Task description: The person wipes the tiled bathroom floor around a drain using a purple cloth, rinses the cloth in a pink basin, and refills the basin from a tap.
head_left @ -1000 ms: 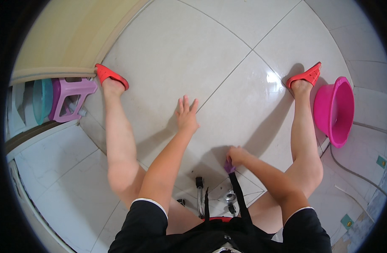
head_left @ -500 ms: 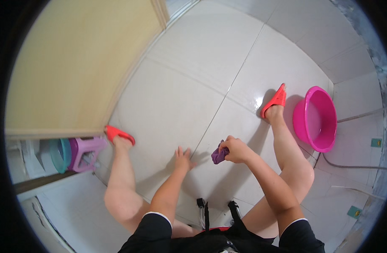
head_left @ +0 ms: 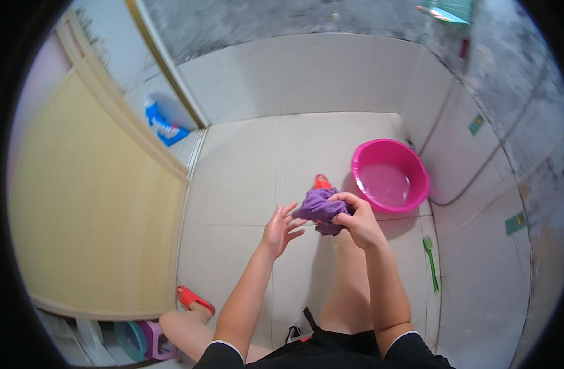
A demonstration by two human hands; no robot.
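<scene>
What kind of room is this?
It looks like a bathroom or washroom, though I can't be certain. The floor is tiled, a big pink basin stands on it, and a green brush lies near the wall.

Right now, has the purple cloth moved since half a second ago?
Yes: the purple cloth, in the right hand, has moved toward the pink tub; their gap in view looks narrower.
</scene>
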